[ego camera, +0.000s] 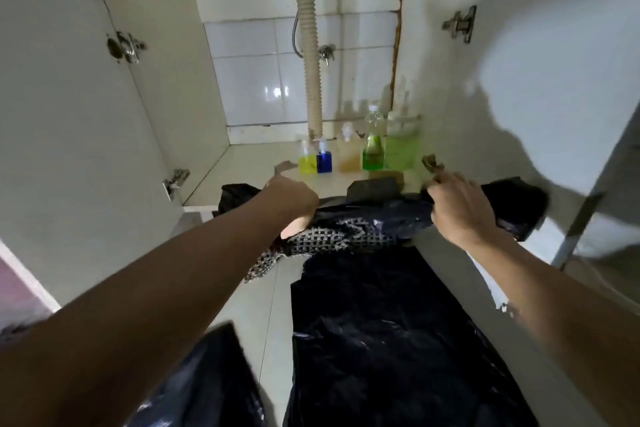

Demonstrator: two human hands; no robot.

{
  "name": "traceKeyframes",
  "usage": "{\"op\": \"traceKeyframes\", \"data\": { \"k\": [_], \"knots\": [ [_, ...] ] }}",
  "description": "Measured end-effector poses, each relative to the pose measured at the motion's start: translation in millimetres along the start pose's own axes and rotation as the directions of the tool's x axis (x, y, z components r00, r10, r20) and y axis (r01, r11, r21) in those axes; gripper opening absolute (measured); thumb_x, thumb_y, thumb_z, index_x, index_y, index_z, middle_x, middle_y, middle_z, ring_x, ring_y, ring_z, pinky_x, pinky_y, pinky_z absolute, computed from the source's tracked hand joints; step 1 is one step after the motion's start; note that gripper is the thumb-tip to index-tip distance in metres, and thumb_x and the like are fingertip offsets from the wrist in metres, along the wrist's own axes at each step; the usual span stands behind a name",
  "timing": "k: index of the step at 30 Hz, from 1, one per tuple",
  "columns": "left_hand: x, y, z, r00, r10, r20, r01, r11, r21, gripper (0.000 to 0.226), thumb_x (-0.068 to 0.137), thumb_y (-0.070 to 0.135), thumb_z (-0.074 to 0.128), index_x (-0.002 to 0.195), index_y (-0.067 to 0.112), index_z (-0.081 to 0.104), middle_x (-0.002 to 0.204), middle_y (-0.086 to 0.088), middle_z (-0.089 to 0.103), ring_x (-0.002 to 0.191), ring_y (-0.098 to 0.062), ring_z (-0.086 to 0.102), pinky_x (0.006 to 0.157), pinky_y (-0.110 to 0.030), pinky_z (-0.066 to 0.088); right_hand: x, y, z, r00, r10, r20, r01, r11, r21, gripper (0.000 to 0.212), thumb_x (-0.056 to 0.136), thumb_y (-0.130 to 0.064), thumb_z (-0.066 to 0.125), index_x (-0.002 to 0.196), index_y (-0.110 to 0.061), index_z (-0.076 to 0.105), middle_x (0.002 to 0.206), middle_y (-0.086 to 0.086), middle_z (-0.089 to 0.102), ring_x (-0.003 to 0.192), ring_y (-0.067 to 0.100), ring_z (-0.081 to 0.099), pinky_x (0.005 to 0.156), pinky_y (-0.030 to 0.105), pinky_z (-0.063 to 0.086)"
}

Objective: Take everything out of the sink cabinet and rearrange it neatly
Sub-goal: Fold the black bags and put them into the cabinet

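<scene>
The sink cabinet (242, 163) stands open in front of me. A large black plastic bag (381, 322) stretches from the cabinet's front edge down over the floor, with a checked black-and-white cloth (322, 239) lying on its top end. My left hand (294, 201) grips the bag and cloth at their left side. My right hand (457, 208) grips the bag's top edge on the right. Several bottles stand in a row at the cabinet's back right: yellow (306, 163), blue (323, 161), amber (349, 158), green (373, 149) and a wide pale green one (401, 146).
A ribbed drain hose (311, 62) runs down the tiled back wall beside a small valve (325, 53). Both cabinet doors (69, 149) hang open at the sides. Another black bag (214, 381) lies at the bottom left, more black plastic (512, 204) at the right.
</scene>
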State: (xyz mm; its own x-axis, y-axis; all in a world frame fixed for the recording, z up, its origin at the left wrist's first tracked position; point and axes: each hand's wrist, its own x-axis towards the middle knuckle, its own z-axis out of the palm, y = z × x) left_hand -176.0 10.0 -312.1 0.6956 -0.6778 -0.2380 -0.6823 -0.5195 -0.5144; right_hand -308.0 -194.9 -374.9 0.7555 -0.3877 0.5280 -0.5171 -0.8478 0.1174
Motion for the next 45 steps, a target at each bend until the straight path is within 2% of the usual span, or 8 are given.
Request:
{"op": "traceKeyframes", "data": {
  "k": [5, 10, 13, 23, 27, 30, 39, 45],
  "knots": [
    [4, 64, 63, 0.925, 0.182, 0.333, -0.156, 0.982, -0.102, 0.043, 0.083, 0.019, 0.068, 0.122, 0.004, 0.06, 0.121, -0.011, 0.061, 0.098, -0.029, 0.061, 0.076, -0.033, 0.05, -70, 1, 37, 0.965, -0.052, 0.256, 0.05, 0.999, 0.014, 0.03, 0.087, 0.0, 0.051, 0.111, -0.012, 0.064, 0.116, 0.012, 0.06, 0.111, 0.031, 0.053, 0.091, 0.039, 0.042],
    [10, 111, 128, 0.875, 0.294, 0.386, -0.233, 0.952, -0.197, 0.009, 0.078, 0.01, 0.06, 0.085, 0.007, 0.064, 0.088, -0.012, 0.061, 0.071, -0.029, 0.055, 0.062, -0.032, 0.043, -124, 8, 90, 0.86, -0.022, 0.509, 0.035, 0.999, -0.015, 0.039, 0.089, -0.006, 0.053, 0.125, -0.02, 0.057, 0.127, 0.007, 0.053, 0.12, 0.028, 0.047, 0.1, 0.038, 0.037],
    [4, 138, 170, 0.887, 0.318, 0.336, -0.239, 0.937, -0.256, 0.027, 0.08, 0.012, 0.057, 0.105, 0.006, 0.066, 0.104, -0.014, 0.067, 0.089, -0.031, 0.066, 0.065, -0.03, 0.047, -157, 14, 115, 0.792, -0.028, 0.609, 0.046, 0.999, -0.014, 0.039, 0.09, -0.007, 0.052, 0.127, -0.019, 0.055, 0.128, 0.008, 0.052, 0.121, 0.029, 0.046, 0.101, 0.039, 0.037],
    [-37, 196, 240, 0.841, 0.292, 0.456, -0.124, 0.924, -0.362, 0.052, 0.085, 0.011, 0.057, 0.135, 0.008, 0.046, 0.132, -0.016, 0.055, 0.118, -0.033, 0.057, 0.092, -0.037, 0.048, -221, 8, 151, 0.289, 0.044, 0.956, -0.16, 0.987, 0.003, 0.056, 0.077, -0.01, 0.072, 0.129, -0.012, 0.053, 0.134, 0.012, 0.049, 0.121, 0.034, 0.049, 0.102, 0.048, 0.042],
    [-41, 191, 230, 0.728, 0.29, 0.621, 0.055, 0.878, -0.475, 0.059, 0.09, 0.028, 0.061, 0.138, 0.004, 0.039, 0.126, -0.021, 0.058, 0.087, -0.031, 0.063, 0.079, -0.031, 0.05, -213, -4, 146, 0.209, 0.084, 0.974, -0.093, 0.993, -0.066, 0.067, 0.069, -0.02, 0.08, 0.13, -0.014, 0.051, 0.133, 0.011, 0.051, 0.125, 0.036, 0.047, 0.105, 0.058, 0.032],
    [-34, 181, 234, 0.591, 0.337, 0.733, 0.268, 0.775, -0.573, 0.082, 0.083, 0.048, 0.066, 0.145, 0.014, 0.027, 0.128, -0.03, 0.052, 0.084, -0.039, 0.066, 0.084, -0.048, 0.056, -191, -17, 136, 0.227, 0.065, 0.972, -0.118, 0.992, -0.039, 0.069, 0.067, -0.022, 0.081, 0.13, -0.015, 0.051, 0.133, 0.01, 0.052, 0.119, 0.033, 0.053, 0.093, 0.045, 0.046],
    [-12, 15, 218, 0.807, 0.122, 0.578, 0.339, 0.706, -0.623, 0.047, 0.097, 0.029, 0.049, 0.133, 0.0, 0.042, 0.126, -0.026, 0.052, 0.093, -0.038, 0.065, 0.042, -0.034, 0.053, -110, -160, 84, 0.51, -0.315, 0.8, -0.25, 0.836, 0.489, 0.046, 0.077, -0.023, 0.065, 0.121, -0.007, 0.058, 0.124, 0.013, 0.062, 0.111, 0.03, 0.06, 0.096, 0.041, 0.05],
    [-61, -24, 295, 0.647, 0.02, 0.762, 0.542, 0.691, -0.478, 0.057, 0.095, 0.032, 0.053, 0.136, -0.004, 0.038, 0.132, -0.026, 0.051, 0.089, -0.041, 0.065, 0.064, -0.043, 0.055, -146, -278, 83, 0.425, -0.486, 0.764, -0.207, 0.77, 0.604, 0.039, 0.075, -0.016, 0.061, 0.104, 0.011, 0.059, 0.108, 0.028, 0.065, 0.099, 0.042, 0.063, 0.081, 0.047, 0.056]
  ]
}}
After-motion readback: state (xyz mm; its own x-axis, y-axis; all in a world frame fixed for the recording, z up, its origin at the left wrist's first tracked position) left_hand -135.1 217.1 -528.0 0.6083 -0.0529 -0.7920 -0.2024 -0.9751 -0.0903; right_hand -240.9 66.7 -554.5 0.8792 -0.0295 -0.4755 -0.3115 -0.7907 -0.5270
